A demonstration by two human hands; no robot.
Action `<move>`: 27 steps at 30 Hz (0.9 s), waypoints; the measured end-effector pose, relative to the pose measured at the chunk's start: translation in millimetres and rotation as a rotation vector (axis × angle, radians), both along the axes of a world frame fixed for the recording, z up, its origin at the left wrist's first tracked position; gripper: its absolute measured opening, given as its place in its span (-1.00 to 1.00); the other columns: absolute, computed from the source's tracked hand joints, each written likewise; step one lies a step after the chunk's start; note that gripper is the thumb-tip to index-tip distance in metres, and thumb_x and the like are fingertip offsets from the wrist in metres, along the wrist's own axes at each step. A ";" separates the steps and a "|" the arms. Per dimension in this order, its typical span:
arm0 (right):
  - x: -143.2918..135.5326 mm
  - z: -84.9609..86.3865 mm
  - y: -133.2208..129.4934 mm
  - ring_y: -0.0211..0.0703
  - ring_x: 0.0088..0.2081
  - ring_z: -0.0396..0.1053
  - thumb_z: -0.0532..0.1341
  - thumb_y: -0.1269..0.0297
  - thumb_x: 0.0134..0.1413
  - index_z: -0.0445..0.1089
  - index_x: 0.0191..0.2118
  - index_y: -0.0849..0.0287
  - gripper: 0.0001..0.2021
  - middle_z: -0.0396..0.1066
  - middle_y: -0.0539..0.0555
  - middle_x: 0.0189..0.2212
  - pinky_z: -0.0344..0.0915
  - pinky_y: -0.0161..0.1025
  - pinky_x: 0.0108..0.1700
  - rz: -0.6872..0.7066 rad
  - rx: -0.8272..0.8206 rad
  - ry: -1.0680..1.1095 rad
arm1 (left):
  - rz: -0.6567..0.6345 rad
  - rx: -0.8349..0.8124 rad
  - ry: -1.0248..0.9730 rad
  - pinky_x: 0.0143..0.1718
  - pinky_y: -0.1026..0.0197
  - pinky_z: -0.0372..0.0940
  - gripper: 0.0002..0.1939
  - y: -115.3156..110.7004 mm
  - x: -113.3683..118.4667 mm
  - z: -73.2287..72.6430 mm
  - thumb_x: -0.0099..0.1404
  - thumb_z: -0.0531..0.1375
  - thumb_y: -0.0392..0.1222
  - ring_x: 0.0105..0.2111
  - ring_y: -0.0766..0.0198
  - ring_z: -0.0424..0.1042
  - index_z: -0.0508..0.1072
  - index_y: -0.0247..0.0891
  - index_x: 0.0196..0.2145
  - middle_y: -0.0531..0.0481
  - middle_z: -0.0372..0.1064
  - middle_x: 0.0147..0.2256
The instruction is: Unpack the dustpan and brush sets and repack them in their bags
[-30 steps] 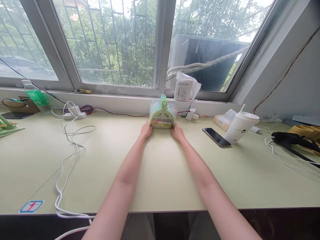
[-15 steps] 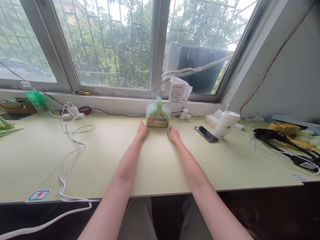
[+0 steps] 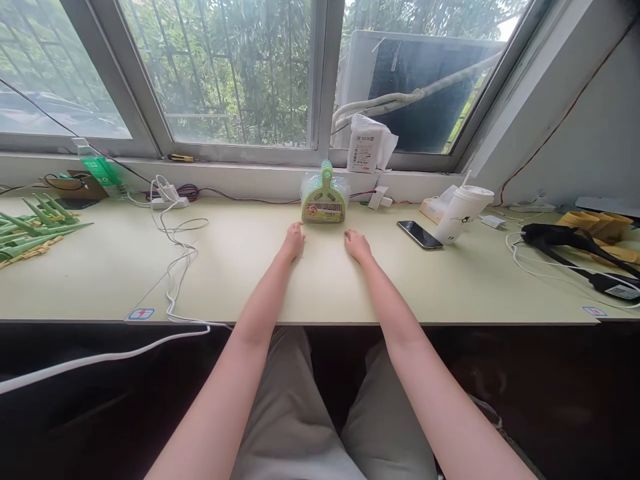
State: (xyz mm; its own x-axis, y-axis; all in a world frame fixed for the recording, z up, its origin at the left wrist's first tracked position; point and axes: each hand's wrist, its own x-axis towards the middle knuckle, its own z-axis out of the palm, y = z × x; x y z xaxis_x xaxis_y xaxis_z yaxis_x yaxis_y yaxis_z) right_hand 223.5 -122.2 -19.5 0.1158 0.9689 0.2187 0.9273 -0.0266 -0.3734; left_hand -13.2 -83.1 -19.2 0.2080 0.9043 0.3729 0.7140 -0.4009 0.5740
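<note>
Grip empty: left hand [image 3: 295,241] and right hand [image 3: 359,246] are rested on the table [image 3: 240,257] near the upright dustpans [image 3: 324,199], whose placing is judged done, no step visibly left.

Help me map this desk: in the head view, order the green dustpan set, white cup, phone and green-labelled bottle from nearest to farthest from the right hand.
From the right hand:
1. Green dustpan set: just beyond it, slightly left.
2. Phone: to its right.
3. White cup: right, past the phone.
4. Green-labelled bottle: far left, toward the back.
</note>
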 end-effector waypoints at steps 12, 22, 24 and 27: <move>4.4 -2.6 -0.7 -0.02 0.22 0.24 -0.03 0.36 0.28 0.34 0.17 0.19 -0.59 0.27 0.18 0.25 0.06 -0.11 0.28 0.043 0.022 0.068 | -0.122 0.137 0.110 -0.04 0.11 0.30 -0.68 -4.7 4.2 -2.0 0.25 -0.01 -0.51 -0.14 0.14 0.43 0.46 -0.27 -0.22 -0.17 0.37 -0.09; 4.9 -3.4 0.7 0.01 0.25 0.21 -0.02 0.36 0.27 0.35 0.17 0.21 -0.58 0.24 0.21 0.27 0.02 -0.05 0.31 0.050 0.013 0.066 | -0.141 0.108 0.153 -0.05 0.12 0.32 -0.69 -9.9 7.7 4.6 0.24 0.01 -0.49 -0.16 0.16 0.43 0.52 -0.28 -0.31 -0.16 0.41 -0.17; 4.6 -2.7 0.2 0.01 0.27 0.19 -0.02 0.36 0.28 0.34 0.18 0.21 -0.58 0.21 0.21 0.29 -0.01 -0.04 0.33 0.046 0.003 0.067 | -0.142 0.106 0.156 -0.04 0.13 0.32 -0.69 -10.6 7.7 5.1 0.25 0.01 -0.49 -0.16 0.16 0.43 0.52 -0.28 -0.31 -0.15 0.41 -0.17; 4.4 -1.7 -0.7 -0.01 0.29 0.16 -0.02 0.36 0.29 0.33 0.19 0.22 -0.58 0.19 0.21 0.30 -0.05 -0.04 0.35 0.040 -0.006 0.063 | -0.147 0.098 0.144 -0.05 0.14 0.32 -0.72 -11.4 7.7 5.4 0.26 0.02 -0.47 -0.16 0.16 0.43 0.51 -0.29 -0.31 -0.16 0.41 -0.17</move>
State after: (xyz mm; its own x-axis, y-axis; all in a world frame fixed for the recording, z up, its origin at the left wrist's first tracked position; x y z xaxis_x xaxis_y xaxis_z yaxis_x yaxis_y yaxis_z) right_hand 227.9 -122.9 -21.2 0.0903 0.9743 0.2063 0.9025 0.0075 -0.4306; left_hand -5.5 -94.5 -13.7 0.3929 0.8209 0.4144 0.7155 -0.5560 0.4230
